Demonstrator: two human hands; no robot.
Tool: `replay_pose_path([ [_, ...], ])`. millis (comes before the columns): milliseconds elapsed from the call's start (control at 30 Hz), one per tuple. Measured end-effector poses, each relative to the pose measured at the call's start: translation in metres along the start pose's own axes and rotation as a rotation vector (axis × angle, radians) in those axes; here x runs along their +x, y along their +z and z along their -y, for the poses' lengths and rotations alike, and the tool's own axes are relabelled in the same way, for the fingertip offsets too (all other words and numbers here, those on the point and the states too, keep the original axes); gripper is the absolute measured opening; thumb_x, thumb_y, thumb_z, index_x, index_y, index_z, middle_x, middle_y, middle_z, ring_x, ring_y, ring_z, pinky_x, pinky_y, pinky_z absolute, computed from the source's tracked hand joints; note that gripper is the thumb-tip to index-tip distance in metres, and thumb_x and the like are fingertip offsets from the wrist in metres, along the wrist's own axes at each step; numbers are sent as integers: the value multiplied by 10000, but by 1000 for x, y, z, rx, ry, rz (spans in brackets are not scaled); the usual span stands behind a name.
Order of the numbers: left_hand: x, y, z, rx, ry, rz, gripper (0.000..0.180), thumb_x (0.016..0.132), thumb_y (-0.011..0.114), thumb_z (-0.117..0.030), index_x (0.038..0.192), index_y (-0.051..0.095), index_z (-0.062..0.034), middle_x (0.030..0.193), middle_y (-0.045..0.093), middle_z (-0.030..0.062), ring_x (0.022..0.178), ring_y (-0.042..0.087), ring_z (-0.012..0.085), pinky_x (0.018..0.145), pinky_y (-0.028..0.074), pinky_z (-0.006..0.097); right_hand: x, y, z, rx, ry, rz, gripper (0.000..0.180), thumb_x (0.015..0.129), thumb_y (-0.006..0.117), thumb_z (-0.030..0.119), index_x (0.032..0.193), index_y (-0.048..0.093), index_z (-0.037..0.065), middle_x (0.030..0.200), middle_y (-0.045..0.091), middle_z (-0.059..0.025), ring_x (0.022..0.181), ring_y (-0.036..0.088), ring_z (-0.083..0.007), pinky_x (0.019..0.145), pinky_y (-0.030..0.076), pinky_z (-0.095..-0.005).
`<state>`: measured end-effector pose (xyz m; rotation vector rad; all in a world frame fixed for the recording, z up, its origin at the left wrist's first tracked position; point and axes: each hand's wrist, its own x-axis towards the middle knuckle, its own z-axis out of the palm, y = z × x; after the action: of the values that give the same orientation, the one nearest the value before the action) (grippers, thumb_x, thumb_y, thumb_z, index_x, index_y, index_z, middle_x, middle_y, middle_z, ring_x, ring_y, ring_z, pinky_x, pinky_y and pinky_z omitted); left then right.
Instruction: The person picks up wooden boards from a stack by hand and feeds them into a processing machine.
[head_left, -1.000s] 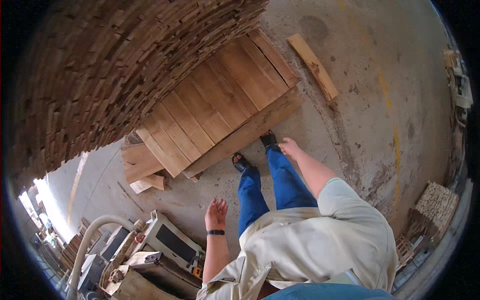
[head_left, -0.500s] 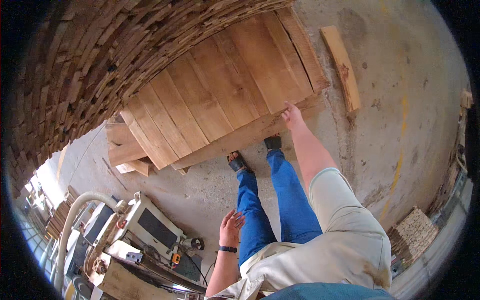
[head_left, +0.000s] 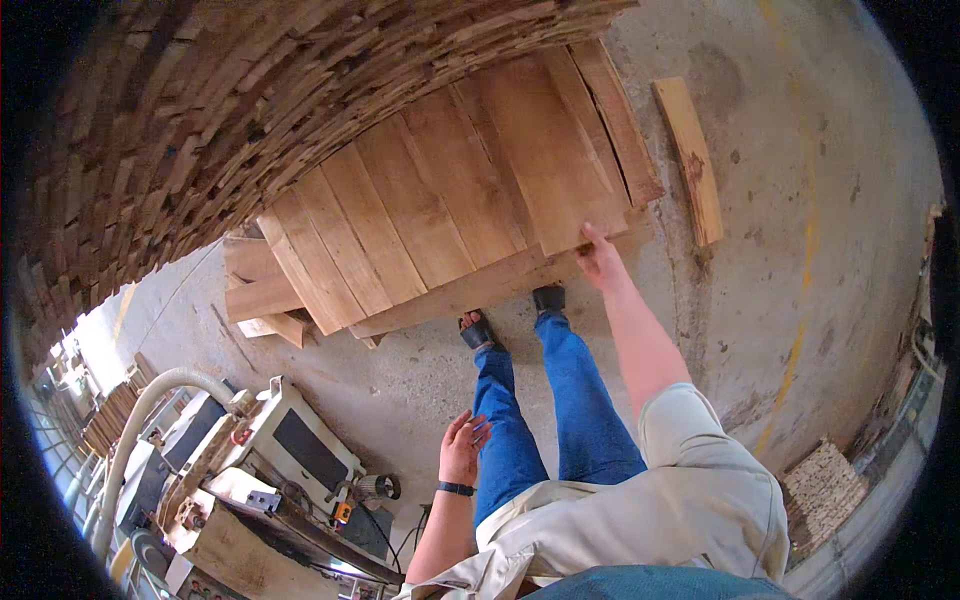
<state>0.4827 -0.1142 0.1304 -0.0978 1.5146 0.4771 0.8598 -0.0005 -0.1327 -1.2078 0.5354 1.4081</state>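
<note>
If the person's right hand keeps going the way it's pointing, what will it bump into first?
The right hand points at the low stack of wooden boards and seems already at its near edge, so it would likely meet the top board there first. Depth is hard to judge in this view.

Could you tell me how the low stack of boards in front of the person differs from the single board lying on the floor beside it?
The low stack of boards is many wide boards laid side by side in layers; the single board is one narrow piece. The stack sits raised off the concrete floor; the single board lies flat on it. The right hand touches the stack's near edge; nothing touches the single board. Both are light brown, rough-sawn wood.
</note>
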Motion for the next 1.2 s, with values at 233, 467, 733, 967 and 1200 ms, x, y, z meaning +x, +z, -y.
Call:
replay_pose_path([
  [233, -14, 14, -5, -29, 27, 57, 397, 931, 533, -122, 1289, 429, 16, 1153, 603, 188, 998, 630, 285, 860, 525, 391, -115, 23, 58, -496, -354, 41, 327, 836, 707, 198, 1122, 612, 73, 1084, 632, -46, 989, 602, -179, 846, 485, -347],
  [467, -25, 12, -16, -44, 22, 65, 403, 939, 513, -115, 1314, 418, -2, 1155, 605, 182, 1001, 632, 275, 852, 532, 380, -200, 87, 85, -1455, -920, -57, 408, 795, 714, 159, 1149, 582, 5, 1119, 625, -163, 1031, 592, -323, 894, 469, -391],
  [733, 5, -53, -37, -86, 57, 138, 420, 952, 493, -132, 1343, 401, -8, 1205, 579, 177, 1025, 614, 258, 891, 500, 375, -233, 222, 47, -1714, -1019, -33, 519, 822, 684, 337, 1186, 560, -11, 1144, 593, -236, 1082, 557, -391, 913, 454, -429],
  [967, 49, -169, -82, -139, 33, 51, 400, 948, 472, -119, 1326, 412, -1, 1181, 589, 167, 983, 627, 230, 838, 518, 342, -221, 301, -74, -1994, -1287, 51, 476, 843, 663, 314, 1148, 555, -35, 1113, 593, -235, 1045, 558, -400, 858, 457, -443],
  [1200, 162, -295, -137, -405, 86, -36, 431, 943, 482, -145, 1337, 382, -3, 1167, 586, 161, 978, 629, 253, 805, 549, 377, -242, 407, -208, -2232, -1259, 249, 408, 810, 695, 278, 1081, 580, -5, 1022, 614, -222, 984, 568, -383, 875, 449, -475],
])
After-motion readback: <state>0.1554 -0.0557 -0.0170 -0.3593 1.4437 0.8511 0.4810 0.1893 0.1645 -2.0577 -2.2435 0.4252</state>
